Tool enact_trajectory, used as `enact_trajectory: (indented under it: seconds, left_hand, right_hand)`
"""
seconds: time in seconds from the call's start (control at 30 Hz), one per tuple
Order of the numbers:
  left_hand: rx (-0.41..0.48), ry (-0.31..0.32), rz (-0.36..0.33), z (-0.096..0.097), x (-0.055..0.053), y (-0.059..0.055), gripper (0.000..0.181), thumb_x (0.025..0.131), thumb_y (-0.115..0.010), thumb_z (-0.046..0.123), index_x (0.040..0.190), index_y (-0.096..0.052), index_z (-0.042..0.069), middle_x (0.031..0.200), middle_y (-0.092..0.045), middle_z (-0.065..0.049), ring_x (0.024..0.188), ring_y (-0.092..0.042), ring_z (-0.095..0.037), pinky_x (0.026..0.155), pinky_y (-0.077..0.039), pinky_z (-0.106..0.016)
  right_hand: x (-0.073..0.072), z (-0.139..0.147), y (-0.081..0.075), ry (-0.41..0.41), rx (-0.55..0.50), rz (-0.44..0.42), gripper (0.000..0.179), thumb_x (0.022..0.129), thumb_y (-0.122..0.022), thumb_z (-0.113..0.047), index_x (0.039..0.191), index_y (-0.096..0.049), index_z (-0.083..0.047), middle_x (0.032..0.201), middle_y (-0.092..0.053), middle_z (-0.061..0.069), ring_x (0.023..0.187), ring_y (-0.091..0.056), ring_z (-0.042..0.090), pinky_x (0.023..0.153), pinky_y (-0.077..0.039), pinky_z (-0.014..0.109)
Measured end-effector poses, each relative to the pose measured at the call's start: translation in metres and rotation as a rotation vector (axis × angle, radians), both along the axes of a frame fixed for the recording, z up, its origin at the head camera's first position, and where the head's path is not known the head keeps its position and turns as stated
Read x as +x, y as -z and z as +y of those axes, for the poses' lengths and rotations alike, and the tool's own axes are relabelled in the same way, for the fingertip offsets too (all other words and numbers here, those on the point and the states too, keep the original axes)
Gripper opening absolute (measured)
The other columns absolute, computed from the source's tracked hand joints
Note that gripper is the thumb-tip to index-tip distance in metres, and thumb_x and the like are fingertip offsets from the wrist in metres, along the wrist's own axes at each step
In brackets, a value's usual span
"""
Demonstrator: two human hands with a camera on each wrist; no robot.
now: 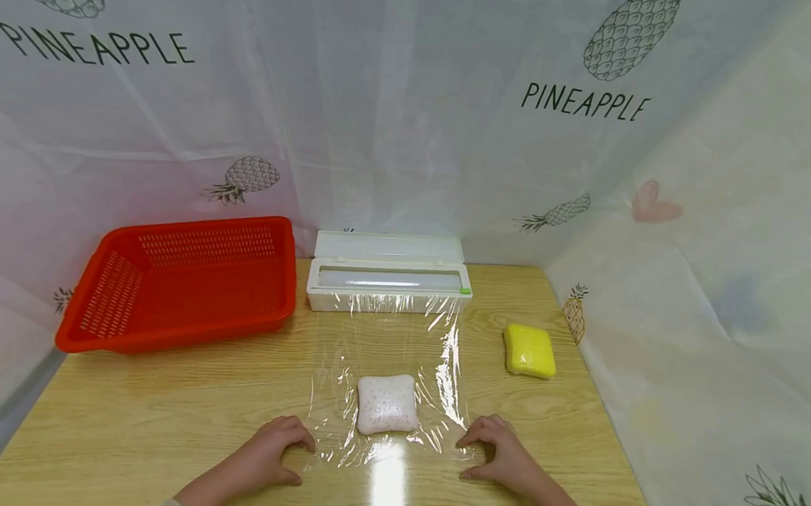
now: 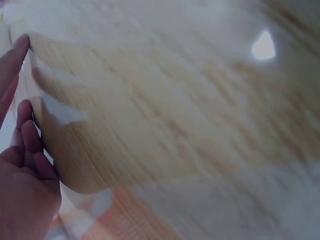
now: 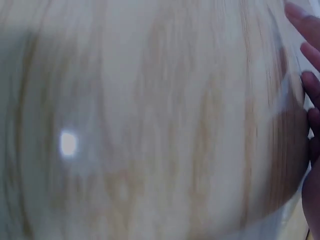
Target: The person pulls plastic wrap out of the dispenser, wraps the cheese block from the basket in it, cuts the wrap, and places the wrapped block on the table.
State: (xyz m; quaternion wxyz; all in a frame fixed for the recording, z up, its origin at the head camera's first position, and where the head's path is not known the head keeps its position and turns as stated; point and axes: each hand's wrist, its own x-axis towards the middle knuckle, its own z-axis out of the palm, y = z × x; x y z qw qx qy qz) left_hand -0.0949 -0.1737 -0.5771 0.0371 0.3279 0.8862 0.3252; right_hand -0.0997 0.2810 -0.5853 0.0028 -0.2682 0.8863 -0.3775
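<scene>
A transparent sheet of cling film [image 1: 441, 362] stretches over the table from a white cling film box [image 1: 389, 304], whose lid stands up. Within the sheet's area lies a white, speckled, pillow-shaped block [image 1: 387, 405]; whether the film is under or over it I cannot tell. At the sheet's near left corner, the left hand [image 1: 267, 454] touches down with its fingertips, thumb spread apart. Opposite it, the right hand [image 1: 502, 458] rests its fingers at the near right corner, thumb also apart. Both wrist views show fingertips [image 2: 22, 42] against the tabletop, blurred.
A red plastic basket [image 1: 188, 335] stands at the back left. To the right lies a shiny yellow pillow-shaped block [image 1: 529, 351]. Pineapple-printed cloth [image 1: 398, 130] hangs behind and beside the wooden table [image 1: 163, 416].
</scene>
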Motion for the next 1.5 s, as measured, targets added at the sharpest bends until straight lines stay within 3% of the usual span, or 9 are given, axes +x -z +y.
enact_trajectory:
  seconds: [0.2,0.33,0.6,0.87,1.07,1.2,1.33,1.5]
  left_hand:
    - [0.011,-0.001,-0.044,-0.002,-0.001,-0.001,0.028,0.071,-0.086,0.025,0.088,-0.066,0.035,0.093,-0.050,0.022,0.092,-0.048,-0.005,0.079,-0.044,-0.034]
    - [0.015,0.014,-0.027,-0.001,-0.001,0.000,0.022,0.074,-0.084,0.027,0.081,-0.066,0.037,0.091,-0.048,0.023,0.088,-0.045,-0.003,0.074,-0.041,-0.034]
    - [0.034,0.054,0.042,-0.001,-0.001,0.003,0.021,0.071,-0.085,0.026,0.078,-0.068,0.037,0.092,-0.047,0.022,0.085,-0.041,-0.001,0.073,-0.037,-0.033]
    - [0.019,0.047,0.086,0.001,-0.001,0.006,0.018,0.072,-0.083,0.031,0.076,-0.067,0.038,0.090,-0.045,0.023,0.082,-0.038,0.000,0.072,-0.035,-0.034]
    - [-0.025,0.042,0.148,0.003,0.000,0.006,0.014,0.077,-0.080,0.034,0.075,-0.066,0.037,0.089,-0.044,0.023,0.082,-0.039,-0.001,0.071,-0.036,-0.035]
    - [-0.046,0.043,0.171,0.003,-0.001,0.004,0.020,0.078,-0.079,0.030,0.075,-0.061,0.038,0.090,-0.044,0.023,0.082,-0.039,-0.001,0.070,-0.035,-0.033]
    - [-0.009,0.048,0.160,0.003,-0.001,0.002,0.022,0.078,-0.080,0.027,0.076,-0.060,0.037,0.092,-0.046,0.022,0.084,-0.040,0.000,0.071,-0.036,-0.033]
    - [0.147,0.056,0.037,0.001,-0.003,-0.007,0.019,0.082,-0.078,0.018,0.080,-0.063,0.030,0.096,-0.051,0.017,0.091,-0.044,-0.003,0.076,-0.042,-0.026]
  right_hand:
    - [-0.002,0.006,-0.003,-0.089,0.011,0.017,0.042,0.065,-0.089,-0.030,0.103,-0.072,-0.026,0.103,-0.058,-0.010,0.102,-0.045,0.008,0.088,-0.033,0.031]
    - [-0.002,0.008,0.000,-0.120,-0.027,0.042,0.034,0.068,-0.087,-0.023,0.099,-0.073,-0.026,0.102,-0.058,-0.008,0.100,-0.046,0.011,0.088,-0.031,0.029]
    - [0.000,0.008,0.005,-0.119,-0.087,0.098,0.024,0.068,-0.087,-0.008,0.087,-0.077,-0.019,0.097,-0.061,0.002,0.093,-0.048,0.021,0.082,-0.037,0.033]
    - [0.004,-0.002,-0.018,-0.124,-0.135,0.125,0.023,0.065,-0.085,0.006,0.080,-0.077,-0.010,0.092,-0.062,0.008,0.087,-0.051,0.026,0.074,-0.042,0.036]
    - [0.003,-0.002,-0.004,-0.054,-0.114,0.127,0.019,0.069,-0.084,0.000,0.076,-0.075,-0.015,0.090,-0.062,0.004,0.087,-0.050,0.023,0.075,-0.038,0.032]
    - [0.001,0.000,0.001,0.002,-0.099,0.059,0.013,0.078,-0.080,-0.009,0.079,-0.074,-0.020,0.091,-0.063,-0.001,0.090,-0.050,0.019,0.079,-0.038,0.028]
    - [0.000,0.001,-0.003,0.029,-0.120,-0.041,0.007,0.083,-0.077,-0.015,0.083,-0.074,-0.022,0.095,-0.064,-0.004,0.094,-0.053,0.016,0.082,-0.043,0.026]
    - [-0.003,0.003,-0.013,0.078,-0.174,-0.175,0.005,0.086,-0.074,-0.016,0.084,-0.073,-0.020,0.101,-0.064,-0.002,0.099,-0.055,0.014,0.089,-0.046,0.025]
